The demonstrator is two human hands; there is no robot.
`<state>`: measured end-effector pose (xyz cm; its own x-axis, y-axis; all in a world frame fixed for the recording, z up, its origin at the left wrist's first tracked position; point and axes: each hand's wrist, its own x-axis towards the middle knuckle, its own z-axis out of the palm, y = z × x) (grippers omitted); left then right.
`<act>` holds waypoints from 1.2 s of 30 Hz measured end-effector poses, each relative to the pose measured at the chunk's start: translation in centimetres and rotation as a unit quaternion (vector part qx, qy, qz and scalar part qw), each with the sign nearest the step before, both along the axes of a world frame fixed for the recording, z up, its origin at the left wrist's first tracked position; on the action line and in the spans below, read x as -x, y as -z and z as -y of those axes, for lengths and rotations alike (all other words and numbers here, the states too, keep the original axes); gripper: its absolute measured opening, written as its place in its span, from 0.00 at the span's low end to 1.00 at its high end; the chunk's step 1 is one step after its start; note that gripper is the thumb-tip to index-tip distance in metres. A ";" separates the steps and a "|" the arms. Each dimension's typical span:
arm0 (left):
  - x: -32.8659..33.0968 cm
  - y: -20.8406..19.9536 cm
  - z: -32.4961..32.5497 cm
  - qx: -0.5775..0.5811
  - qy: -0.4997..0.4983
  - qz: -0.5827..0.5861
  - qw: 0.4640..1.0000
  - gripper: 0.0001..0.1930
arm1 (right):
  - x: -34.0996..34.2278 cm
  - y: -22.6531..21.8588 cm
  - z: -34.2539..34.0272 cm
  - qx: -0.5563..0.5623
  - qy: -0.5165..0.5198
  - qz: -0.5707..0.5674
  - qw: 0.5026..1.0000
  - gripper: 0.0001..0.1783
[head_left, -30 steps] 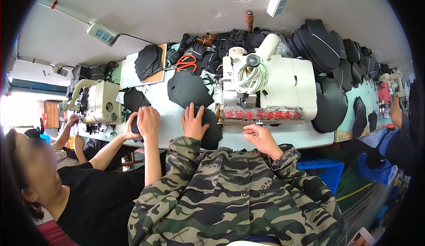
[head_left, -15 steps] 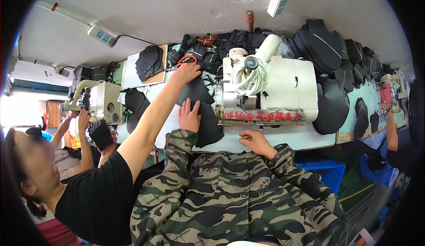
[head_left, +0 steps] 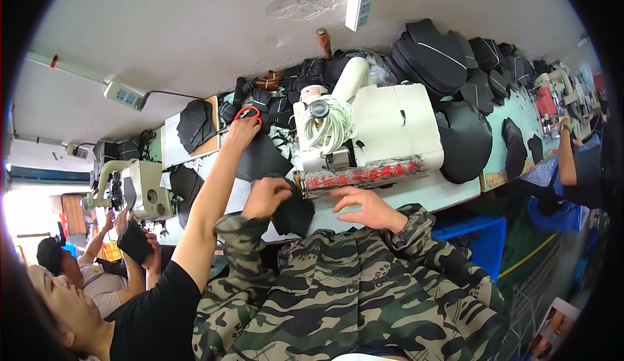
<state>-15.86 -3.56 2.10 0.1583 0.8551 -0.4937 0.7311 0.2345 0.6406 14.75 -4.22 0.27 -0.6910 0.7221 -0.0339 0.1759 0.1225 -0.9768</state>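
Note:
My left hand [head_left: 263, 197] has its fingers bent closed at the edge of a black cut piece of sheet material [head_left: 294, 217], left of a white sewing machine [head_left: 387, 124]; the fingertips are partly hidden. My right hand [head_left: 370, 209] is open and empty in front of the machine, thumb and fingers apart. Another black cut piece [head_left: 263, 157] lies just beyond my left hand. A co-worker's hand [head_left: 243, 132] reaches in from the left and is at the red-handled scissors [head_left: 247, 112].
Stacked black pieces [head_left: 429, 59] stand behind the machine. More black pieces [head_left: 196, 126] lie on a board at the left. A coil of pale cord [head_left: 327, 127] hangs on the machine. A blue crate [head_left: 484, 241] is below the table at the right. The co-worker sits close at my left.
My left hand has gone from lying flat on the black piece to bent fingers at its edge. My right hand has opened. The view has shifted, and the co-worker's hand stays by the scissors.

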 end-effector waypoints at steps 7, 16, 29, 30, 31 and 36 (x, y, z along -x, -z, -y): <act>-5.5 -2.1 -3.5 -0.059 -0.005 0.147 0.987 0.10 | 0.8 -2.3 -1.8 0.050 0.134 0.031 0.989 0.13; -5.7 -0.7 -6.2 -0.056 0.052 -0.031 0.997 0.15 | 2.7 -0.5 0.9 -0.033 0.230 0.053 0.971 0.18; -8.4 0.1 -6.8 -0.059 -0.017 0.047 0.997 0.18 | -1.2 -3.6 -3.4 -0.173 0.211 0.223 0.936 0.30; -8.6 0.1 -6.6 0.069 -0.097 0.043 0.992 0.17 | -1.5 -3.7 -3.5 -0.163 0.187 0.242 0.938 0.29; -8.6 -0.2 -6.5 -0.044 -0.036 0.048 0.997 0.08 | -1.7 -3.7 -3.5 -0.174 0.172 0.248 0.937 0.28; -7.1 -2.7 -5.6 0.038 -0.058 0.104 0.992 0.09 | -2.2 -3.8 -1.6 -0.155 0.251 0.080 0.952 0.12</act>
